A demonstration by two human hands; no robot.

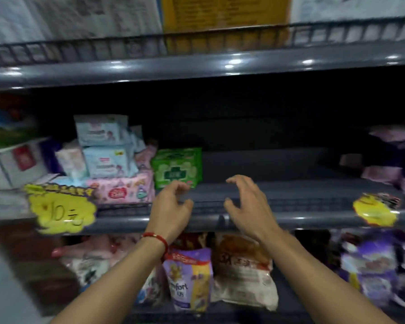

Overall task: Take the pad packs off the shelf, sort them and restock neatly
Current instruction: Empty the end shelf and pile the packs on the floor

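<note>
A green pad pack (177, 167) stands upright on the grey middle shelf (302, 192), just right of a pile of pale blue packs (105, 146) stacked on a pink pack (124, 189). My left hand (172, 206) hovers at the shelf's front rail just below the green pack, fingers loosely curled and holding nothing. To its right, my right hand (246, 204) hangs over the bare shelf with fingers spread and bent, also empty. Purple packs (393, 155) lie blurred at the far right of the same shelf.
Two yellow price tags (61, 206) (375, 211) hang on the shelf's front rail. A white box (14, 164) sits at the far left. The shelf below holds softener pouches (188, 279) and purple bags (372, 263). Cartons stand on the upper shelf (197, 66).
</note>
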